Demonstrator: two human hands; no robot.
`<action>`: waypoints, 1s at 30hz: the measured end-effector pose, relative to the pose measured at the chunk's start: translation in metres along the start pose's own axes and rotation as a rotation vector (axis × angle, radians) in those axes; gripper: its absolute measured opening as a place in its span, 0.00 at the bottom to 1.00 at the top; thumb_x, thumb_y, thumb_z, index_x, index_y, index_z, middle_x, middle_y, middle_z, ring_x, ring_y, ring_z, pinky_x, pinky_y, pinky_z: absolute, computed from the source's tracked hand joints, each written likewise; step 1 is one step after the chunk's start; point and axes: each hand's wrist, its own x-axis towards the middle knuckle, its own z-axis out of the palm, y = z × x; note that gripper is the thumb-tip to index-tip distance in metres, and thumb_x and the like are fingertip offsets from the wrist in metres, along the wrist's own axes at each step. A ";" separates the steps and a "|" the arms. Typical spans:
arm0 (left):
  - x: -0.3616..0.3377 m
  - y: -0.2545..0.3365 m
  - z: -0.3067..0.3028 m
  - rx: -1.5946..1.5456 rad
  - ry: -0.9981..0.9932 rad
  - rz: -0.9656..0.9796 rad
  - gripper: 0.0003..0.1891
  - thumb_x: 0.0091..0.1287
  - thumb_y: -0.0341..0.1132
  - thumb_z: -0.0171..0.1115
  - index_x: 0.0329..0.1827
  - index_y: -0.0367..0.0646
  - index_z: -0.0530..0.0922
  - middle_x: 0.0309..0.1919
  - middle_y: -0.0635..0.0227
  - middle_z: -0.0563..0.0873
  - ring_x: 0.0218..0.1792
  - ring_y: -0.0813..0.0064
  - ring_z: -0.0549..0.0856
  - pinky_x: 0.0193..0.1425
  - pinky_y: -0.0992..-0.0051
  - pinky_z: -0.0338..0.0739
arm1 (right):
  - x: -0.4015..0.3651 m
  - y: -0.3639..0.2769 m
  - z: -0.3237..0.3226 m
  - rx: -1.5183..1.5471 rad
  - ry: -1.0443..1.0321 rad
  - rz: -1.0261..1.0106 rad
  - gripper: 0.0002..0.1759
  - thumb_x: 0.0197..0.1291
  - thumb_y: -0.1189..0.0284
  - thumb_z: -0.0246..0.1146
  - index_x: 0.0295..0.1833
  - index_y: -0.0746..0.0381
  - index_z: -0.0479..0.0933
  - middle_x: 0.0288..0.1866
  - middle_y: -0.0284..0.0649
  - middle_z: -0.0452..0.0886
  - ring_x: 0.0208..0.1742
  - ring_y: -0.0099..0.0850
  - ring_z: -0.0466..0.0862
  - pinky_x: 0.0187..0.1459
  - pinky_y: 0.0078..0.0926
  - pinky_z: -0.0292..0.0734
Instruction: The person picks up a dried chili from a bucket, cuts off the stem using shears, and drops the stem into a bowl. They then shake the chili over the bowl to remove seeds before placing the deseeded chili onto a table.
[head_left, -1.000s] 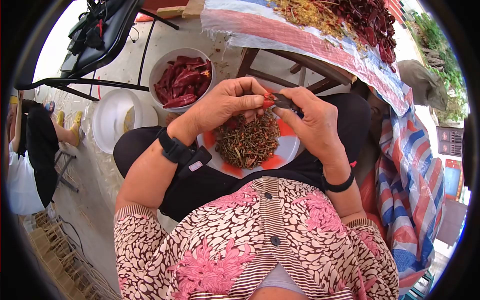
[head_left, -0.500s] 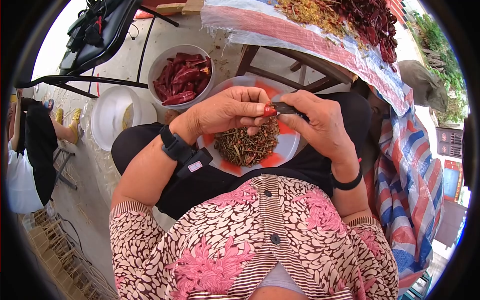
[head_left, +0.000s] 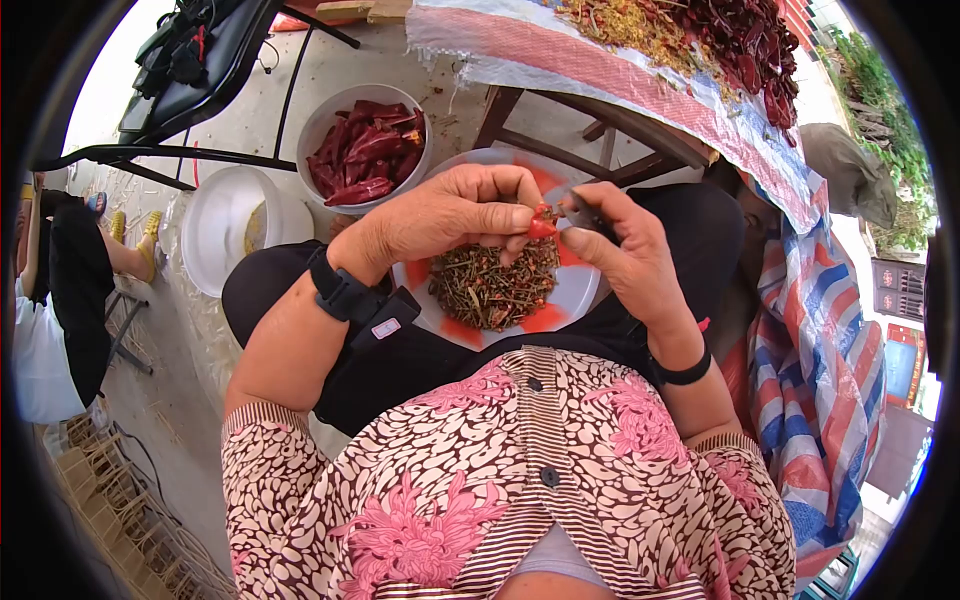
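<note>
My left hand [head_left: 455,212] pinches a red chili pepper [head_left: 543,222] between thumb and fingers; most of the pepper is hidden by the hand. My right hand [head_left: 640,255] grips a small dark metal blade [head_left: 582,213], thumb and forefinger closed round it, its tip close beside the pepper's end. I cannot make out its handle. Both hands are above a pale basin with red-orange patches [head_left: 578,312] on my lap. A heap of chili stems [head_left: 490,285] lies in that basin.
A white bowl of dried red chilies [head_left: 365,155] and a white tub [head_left: 228,225] stand to the left. Ahead, a striped sheet [head_left: 560,50] bears yellowish bits and dark red chilies [head_left: 745,50]. A black chair [head_left: 200,100] is at upper left; another person's leg [head_left: 130,260] shows at far left.
My right hand has drawn slightly away from the pepper, opening a small gap and tilting the blade. More of the pepper's red end shows. My left hand stays nearly in place.
</note>
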 end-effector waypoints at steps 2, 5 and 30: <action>0.000 -0.001 -0.001 -0.020 -0.004 -0.003 0.08 0.71 0.37 0.59 0.43 0.41 0.74 0.30 0.73 0.80 0.29 0.83 0.80 0.31 0.85 0.68 | -0.004 -0.006 -0.004 -0.124 0.005 -0.041 0.18 0.58 0.67 0.70 0.50 0.65 0.77 0.38 0.33 0.80 0.36 0.20 0.78 0.39 0.18 0.74; 0.000 -0.001 0.001 -0.015 0.005 -0.008 0.09 0.72 0.38 0.58 0.43 0.41 0.74 0.30 0.74 0.79 0.29 0.82 0.80 0.31 0.85 0.68 | -0.002 -0.013 -0.005 -0.332 -0.007 -0.134 0.18 0.55 0.69 0.71 0.49 0.64 0.78 0.39 0.38 0.81 0.34 0.25 0.81 0.38 0.20 0.76; -0.002 -0.001 0.008 0.111 -0.074 -0.029 0.12 0.69 0.39 0.63 0.46 0.41 0.76 0.30 0.76 0.79 0.31 0.85 0.77 0.34 0.84 0.67 | -0.008 -0.008 -0.003 -0.256 -0.101 -0.137 0.15 0.57 0.69 0.69 0.47 0.65 0.79 0.33 0.38 0.80 0.31 0.26 0.80 0.34 0.23 0.74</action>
